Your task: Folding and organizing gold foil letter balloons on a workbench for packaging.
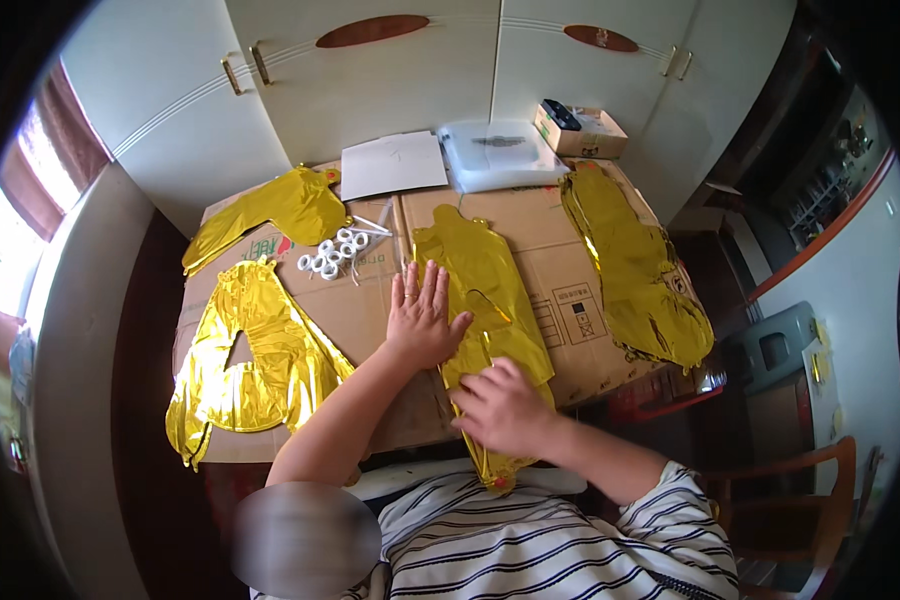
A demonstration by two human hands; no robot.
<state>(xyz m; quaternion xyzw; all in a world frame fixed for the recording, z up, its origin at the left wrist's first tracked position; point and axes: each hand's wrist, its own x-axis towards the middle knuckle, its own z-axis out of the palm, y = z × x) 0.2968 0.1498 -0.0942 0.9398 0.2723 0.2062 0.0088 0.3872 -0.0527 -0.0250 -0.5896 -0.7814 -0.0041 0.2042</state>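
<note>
A flat gold foil balloon (505,300) lies lengthwise in front of me, its near end hanging over the table edge by my shirt. Across its left side my left hand (425,325) lies flat, fingers stretched out and pointing away. My right hand (508,405) is at the balloon's nearer part, its fingers curled in on the foil and slightly blurred. To the left is a gold A-shaped foil balloon (260,395) with a triangular hole. Behind that lies another gold foil balloon (295,205). Several white ribbon rolls (328,262) and white straws (372,226) sit beside it.
Flattened cardboard (400,405) covers the table. Several gold foil balloons (630,280) are stacked at the right. Along the back are a white sheet (394,165), a clear plastic package (495,160) and a small box (595,135) with a black item. A wooden chair (838,490) stands at right.
</note>
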